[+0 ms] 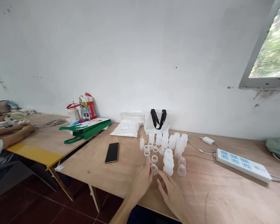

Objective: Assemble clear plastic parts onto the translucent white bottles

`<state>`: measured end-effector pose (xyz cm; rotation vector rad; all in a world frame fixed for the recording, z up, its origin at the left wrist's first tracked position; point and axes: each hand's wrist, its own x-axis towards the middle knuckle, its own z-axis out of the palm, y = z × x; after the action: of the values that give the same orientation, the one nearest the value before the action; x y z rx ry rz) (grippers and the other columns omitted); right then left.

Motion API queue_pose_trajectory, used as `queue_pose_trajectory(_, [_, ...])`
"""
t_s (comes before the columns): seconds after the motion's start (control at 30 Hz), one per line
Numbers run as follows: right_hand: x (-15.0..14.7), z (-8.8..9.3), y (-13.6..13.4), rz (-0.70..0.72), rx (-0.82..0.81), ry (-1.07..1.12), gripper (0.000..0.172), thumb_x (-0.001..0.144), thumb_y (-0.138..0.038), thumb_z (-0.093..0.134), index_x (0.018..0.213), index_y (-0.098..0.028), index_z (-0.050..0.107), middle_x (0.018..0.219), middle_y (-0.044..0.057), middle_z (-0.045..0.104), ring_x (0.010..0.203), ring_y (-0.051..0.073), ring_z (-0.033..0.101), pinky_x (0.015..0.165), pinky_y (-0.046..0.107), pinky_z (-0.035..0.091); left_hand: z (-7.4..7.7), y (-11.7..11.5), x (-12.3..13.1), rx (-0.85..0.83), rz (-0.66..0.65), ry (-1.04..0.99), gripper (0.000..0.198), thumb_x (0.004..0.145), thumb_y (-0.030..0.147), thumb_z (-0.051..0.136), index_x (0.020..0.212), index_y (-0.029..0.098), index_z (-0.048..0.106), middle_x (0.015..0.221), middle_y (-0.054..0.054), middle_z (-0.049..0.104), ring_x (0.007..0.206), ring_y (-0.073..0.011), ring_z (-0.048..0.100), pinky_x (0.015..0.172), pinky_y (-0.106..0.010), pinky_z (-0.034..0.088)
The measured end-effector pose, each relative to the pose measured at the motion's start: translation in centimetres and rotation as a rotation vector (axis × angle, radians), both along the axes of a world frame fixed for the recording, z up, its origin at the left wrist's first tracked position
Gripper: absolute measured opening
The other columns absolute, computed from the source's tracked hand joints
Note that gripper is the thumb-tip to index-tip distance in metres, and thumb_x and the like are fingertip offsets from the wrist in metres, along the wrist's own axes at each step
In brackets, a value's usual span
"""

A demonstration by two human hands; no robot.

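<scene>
**Left grip (142, 180) closed in at a translucent plastic ring (154, 169) on a plywood desk (207, 189)**

The ring is placed at the near edge of a loose group of frosted plastic bottle parts (164, 141), just beside a stacked column of frosted cups (168, 162). The left grip's fingertips (150, 168) are curled against it, but a pinch cannot be confirmed because part of the rim is covered. The right grip (170, 194) is held spread and low over the desk, with nothing seen held in it. Smaller rings (154, 158) are laid just behind.

The ring is judged to be light, thin-walled and fairly stiff, with a smooth surface that may slip or roll if pushed. It is best taken by the outer rim with the fingertips. The column is best taken at its body, since it may topple.

Frosted edges are hard to tell apart, and any threads cannot be made out. A black phone (111, 152), a white bag with black handles (155, 121) and a power strip (244, 165) are placed on the desk. A co-worker's forearm (14, 133) is seen at a neighbouring desk, cut off by the frame's left edge.
</scene>
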<state>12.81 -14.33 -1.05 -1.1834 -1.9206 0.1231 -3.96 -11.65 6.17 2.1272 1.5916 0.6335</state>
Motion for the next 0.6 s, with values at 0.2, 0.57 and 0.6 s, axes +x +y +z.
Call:
queue_pose_trajectory(0.2, [0.26, -1.09, 0.54, -0.009, 0.045, -0.056, 0.047, 0.1, -0.018, 0.042, 0.142, -0.031, 0.06, 0.135, 0.005, 0.072, 0.117, 0.023, 0.073, 0.093, 0.039, 0.065, -0.02, -0.41, 0.45, 0.014, -0.059, -0.085, 0.029, 0.106, 0.023, 0.03, 0.12, 0.024, 0.054, 0.107, -0.006, 0.074, 0.093, -0.0236, 0.07, 0.082, -0.033, 0.049])
queue_pose_trajectory(0.57, [0.32, -0.91, 0.59, -0.031, 0.139, -0.202, 0.058, 0.095, -0.011, 0.043, 0.149, -0.03, 0.053, 0.154, 0.0, 0.058, 0.135, 0.022, 0.062, 0.108, 0.036, 0.058, -0.57, 0.05, 0.56, -0.008, -0.063, 0.04, 0.029, 0.104, 0.022, 0.033, 0.109, 0.024, 0.062, 0.103, -0.005, 0.075, 0.093, -0.0238, 0.068, 0.084, -0.033, 0.048])
queue_pose_trajectory(0.6, [0.27, -0.85, 0.57, -0.035, 0.139, -0.204, 0.057, 0.096, -0.012, 0.043, 0.149, -0.03, 0.053, 0.153, 0.001, 0.058, 0.135, 0.022, 0.062, 0.108, 0.037, 0.058, -0.36, 0.08, 0.44, -0.009, -0.047, 0.025, 0.027, 0.104, 0.024, 0.035, 0.109, 0.025, 0.062, 0.102, -0.004, 0.075, 0.093, -0.0232, 0.068, 0.084, -0.032, 0.048])
